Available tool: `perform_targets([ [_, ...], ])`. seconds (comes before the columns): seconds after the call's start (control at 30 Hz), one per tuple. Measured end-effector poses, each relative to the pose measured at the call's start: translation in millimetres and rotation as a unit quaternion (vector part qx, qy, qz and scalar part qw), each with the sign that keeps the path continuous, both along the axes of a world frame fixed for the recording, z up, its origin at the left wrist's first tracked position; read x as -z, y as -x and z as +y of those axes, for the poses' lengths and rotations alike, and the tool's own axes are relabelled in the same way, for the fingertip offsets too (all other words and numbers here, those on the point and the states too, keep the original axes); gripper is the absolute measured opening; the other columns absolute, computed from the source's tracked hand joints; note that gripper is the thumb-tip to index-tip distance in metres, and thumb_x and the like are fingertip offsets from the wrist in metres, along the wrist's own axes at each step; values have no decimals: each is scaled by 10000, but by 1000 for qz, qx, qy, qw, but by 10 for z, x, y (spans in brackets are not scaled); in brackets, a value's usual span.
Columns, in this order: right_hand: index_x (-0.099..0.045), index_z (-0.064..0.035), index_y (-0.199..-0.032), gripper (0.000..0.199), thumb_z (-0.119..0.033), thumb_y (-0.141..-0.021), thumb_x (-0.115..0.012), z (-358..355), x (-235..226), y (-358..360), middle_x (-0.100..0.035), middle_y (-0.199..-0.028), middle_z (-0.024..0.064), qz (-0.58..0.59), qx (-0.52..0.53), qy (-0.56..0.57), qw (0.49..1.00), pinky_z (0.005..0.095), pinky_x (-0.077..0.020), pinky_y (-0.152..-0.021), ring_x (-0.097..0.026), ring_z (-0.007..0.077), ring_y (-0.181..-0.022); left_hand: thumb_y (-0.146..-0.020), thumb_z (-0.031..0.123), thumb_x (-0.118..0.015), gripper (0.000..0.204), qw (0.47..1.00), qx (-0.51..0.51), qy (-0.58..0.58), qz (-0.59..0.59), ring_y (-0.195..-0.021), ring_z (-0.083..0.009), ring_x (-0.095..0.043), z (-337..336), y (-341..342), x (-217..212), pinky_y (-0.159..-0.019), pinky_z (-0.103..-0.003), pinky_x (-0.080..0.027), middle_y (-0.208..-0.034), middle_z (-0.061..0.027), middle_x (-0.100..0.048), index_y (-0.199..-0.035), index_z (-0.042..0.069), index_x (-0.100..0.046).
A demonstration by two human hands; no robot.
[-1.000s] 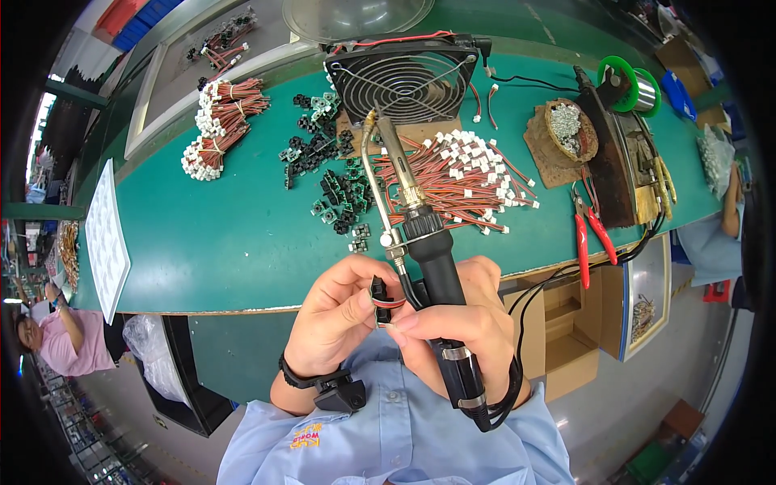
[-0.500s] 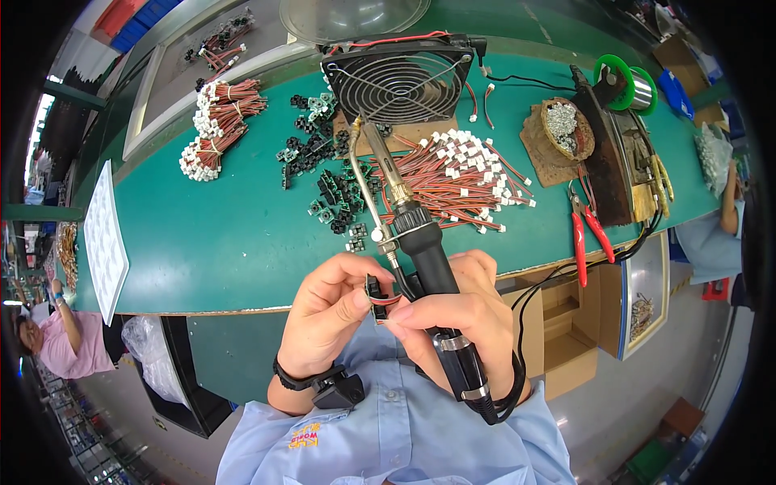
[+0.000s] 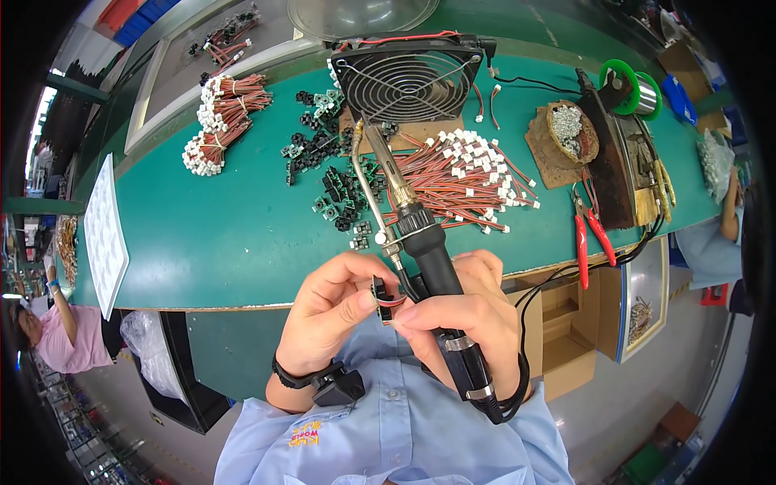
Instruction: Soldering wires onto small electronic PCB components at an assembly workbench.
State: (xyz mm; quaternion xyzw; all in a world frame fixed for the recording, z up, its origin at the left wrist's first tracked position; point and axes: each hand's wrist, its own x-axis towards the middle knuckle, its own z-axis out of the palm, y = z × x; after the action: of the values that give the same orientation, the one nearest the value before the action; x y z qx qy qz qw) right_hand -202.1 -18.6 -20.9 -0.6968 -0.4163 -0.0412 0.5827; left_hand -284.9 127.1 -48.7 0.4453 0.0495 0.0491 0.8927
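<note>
Between the thumb and fingers of my left hand (image 3: 327, 311) is a small black-and-green circuit board part (image 3: 379, 299), held upright in front of my chest. Short red and dark wires (image 3: 393, 302) bend out of its right side. My right hand (image 3: 481, 323) is closed around the black handle of a soldering iron (image 3: 426, 246), whose metal tip points up and away toward the fan. A thin solder feed tube (image 3: 368, 190) is clamped along the iron. The right thumb and forefinger tips touch the wires and lower edge of the part; their exact grip is partly hidden.
Behind the iron lie a pile of red-and-black wires with white connectors (image 3: 461, 174), black-and-green parts (image 3: 339, 194) and a fan (image 3: 408, 85). Red-handled cutters (image 3: 590, 234), a solder dish (image 3: 572, 133) and a solder reel (image 3: 638, 93) are on the right, bundled wires (image 3: 222, 121) on the left.
The whole view has shifted slightly. Both hands keep the same grips, with the part and wires held almost still. A person at the far left has moved an arm a little.
</note>
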Motion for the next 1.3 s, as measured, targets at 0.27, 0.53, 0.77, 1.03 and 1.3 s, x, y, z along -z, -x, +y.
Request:
perform_targets([
  [0.27,-567,-111,-894,357,56,-638,-751,-57,4,-30,-651,-770,50,46,-58,26,997,302,-420,-707,-588,192,-705,-906,129,-529,203,998,11,-53,16,-919,-149,-536,14,22,-100,-820,-292,-425,-1004,-91,-556,-1046,-14,-497],
  [0.53,-566,-83,-892,312,59,-670,-732,0,-48,5,-663,-762,61,60,-54,22,996,295,-460,-727,-607,191,-702,-915,127,-513,211,1000,15,-14,10,-943,-141,-526,18,52,-57,-842,-295,-417,-998,-84,-550,-1067,-10,-464],
  [0.77,-531,-53,-939,321,92,-698,-685,11,-11,77,-656,-779,114,88,-34,9,995,311,-475,-726,-622,204,-741,-882,179,-543,210,999,-18,-41,29,-872,-169,-558,19,21,-108,-773,-285,-438,-960,-132,-575,-964,8,-451],
  [1.03,-479,-30,-1019,305,-74,-779,-662,-87,2,8,-613,-914,188,-22,17,68,997,355,-455,-782,-611,235,-828,-895,70,-514,106,999,-31,8,26,-924,-176,-582,119,70,-19,-840,-311,-438,-956,-111,-606,-965,8,-466],
  [1.3,-469,-49,-1046,545,-469,-753,-656,-316,229,160,-576,-695,47,-17,215,-56,975,383,-325,-860,-540,173,-724,-886,34,-517,77,990,-140,-14,20,-924,-159,-596,209,-21,-29,-806,-280,-448,-935,-111,-620,-918,24,-447],
])
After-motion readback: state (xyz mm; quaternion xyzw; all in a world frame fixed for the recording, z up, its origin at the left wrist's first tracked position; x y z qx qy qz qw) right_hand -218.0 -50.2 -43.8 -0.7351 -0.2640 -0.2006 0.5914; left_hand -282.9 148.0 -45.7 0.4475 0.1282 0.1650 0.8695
